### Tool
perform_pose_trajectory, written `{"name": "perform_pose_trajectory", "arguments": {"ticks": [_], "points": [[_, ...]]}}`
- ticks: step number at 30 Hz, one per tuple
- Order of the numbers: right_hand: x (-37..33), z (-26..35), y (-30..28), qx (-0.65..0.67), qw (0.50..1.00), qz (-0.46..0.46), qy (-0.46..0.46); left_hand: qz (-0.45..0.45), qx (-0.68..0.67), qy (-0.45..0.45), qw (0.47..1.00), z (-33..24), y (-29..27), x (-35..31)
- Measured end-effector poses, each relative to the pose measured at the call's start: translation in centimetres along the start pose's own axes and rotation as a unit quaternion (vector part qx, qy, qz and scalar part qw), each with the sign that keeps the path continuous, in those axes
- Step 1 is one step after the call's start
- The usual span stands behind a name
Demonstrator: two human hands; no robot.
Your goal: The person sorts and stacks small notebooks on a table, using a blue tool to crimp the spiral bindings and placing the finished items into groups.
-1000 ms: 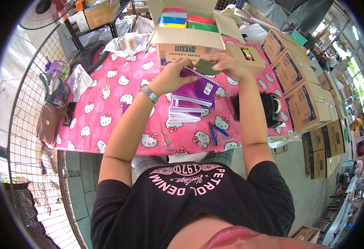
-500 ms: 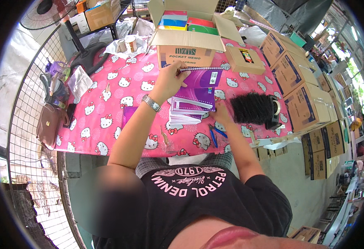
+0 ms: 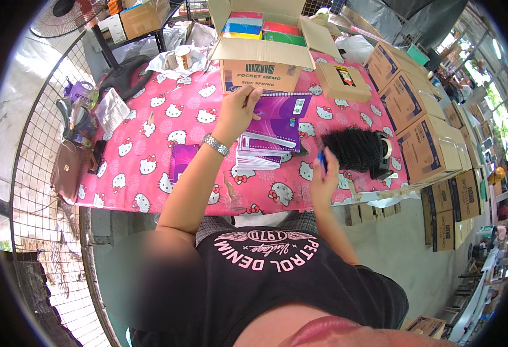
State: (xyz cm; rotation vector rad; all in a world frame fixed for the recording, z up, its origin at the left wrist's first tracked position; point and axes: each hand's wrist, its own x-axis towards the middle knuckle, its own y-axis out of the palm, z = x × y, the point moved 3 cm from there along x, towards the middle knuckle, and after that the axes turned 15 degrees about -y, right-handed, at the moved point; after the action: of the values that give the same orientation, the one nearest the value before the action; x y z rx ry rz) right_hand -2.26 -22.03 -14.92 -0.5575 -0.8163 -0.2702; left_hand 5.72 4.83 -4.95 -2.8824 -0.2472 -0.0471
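Left hand: fingers and thumb of the left hand (image 3: 242, 110) pinch one purple notebook at its left end, close to the bound edge.
Held notebook: the purple notebook (image 3: 283, 106) extends rightward from the left grip, its coil edge on the far side; a pale label shows near its right end.
Right hand: the right hand (image 3: 325, 180) is closed around a blue-handled tool (image 3: 322, 161), to the right of the left grip and nearer the body; the tool's working end is blurred.
Wrist: a metal watch (image 3: 216, 144) sits just behind the left grip.
Stack: a notebook stack (image 3: 260, 156), purple covers and white page edges, lies just on the body side of the held notebook, between the two hands; its layers are unevenly fanned.
Loose notebook: a separate purple notebook (image 3: 183, 161) lies left of the left grip and nearer the body, partly behind the forearm.
Coils: a heap of black spiral coils (image 3: 349, 149) lies just beyond and right of the right grip, beside a black tape dispenser (image 3: 385, 159).
Carton: an open carton (image 3: 260, 76) stands just beyond the left grip, with red, blue, yellow and green notebooks (image 3: 283, 37) inside.
Small box: a flat brown box (image 3: 330, 87) rests beyond the held notebook, to the right.
Surface: a pink patterned tablecloth (image 3: 132, 185) underlies the work.
Outer right: stacked cartons (image 3: 430, 144), well apart from both grips.
Outer left: a brown bag (image 3: 69, 173) at the table's edge; a fan (image 3: 66, 17) farther off.
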Motion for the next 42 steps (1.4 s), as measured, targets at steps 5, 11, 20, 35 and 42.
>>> {"name": "perform_pose_trajectory", "arguments": {"ticks": [5, 11, 20, 35, 42], "points": [[8.2, 8.1, 1.9, 0.056, 0.986, 0.045, -0.15, -0.032, 0.033, 0.097, 0.994, -0.5, 0.5, -0.4], [10.8, 10.2, 4.7, -0.01, 0.97, 0.096, -0.223, -0.016, 0.045, 0.088, 0.995, -0.4, 0.4, -0.2], [11.1, 10.8, 5.1, -0.027, 0.961, 0.138, -0.238, -0.091, 0.018, 0.119, 0.989, 0.8, 0.6, -1.3], [-2.4, -7.3, 0.6, -0.029, 0.967, 0.253, 0.024, -0.307, 0.109, -0.115, 0.938, 8.4, -15.0, -5.9], [-5.7, -10.0, 3.2, -0.218, 0.933, 0.277, -0.073, -0.433, 0.21, -0.222, 0.848, 24.8, -14.4, -15.4]]}}
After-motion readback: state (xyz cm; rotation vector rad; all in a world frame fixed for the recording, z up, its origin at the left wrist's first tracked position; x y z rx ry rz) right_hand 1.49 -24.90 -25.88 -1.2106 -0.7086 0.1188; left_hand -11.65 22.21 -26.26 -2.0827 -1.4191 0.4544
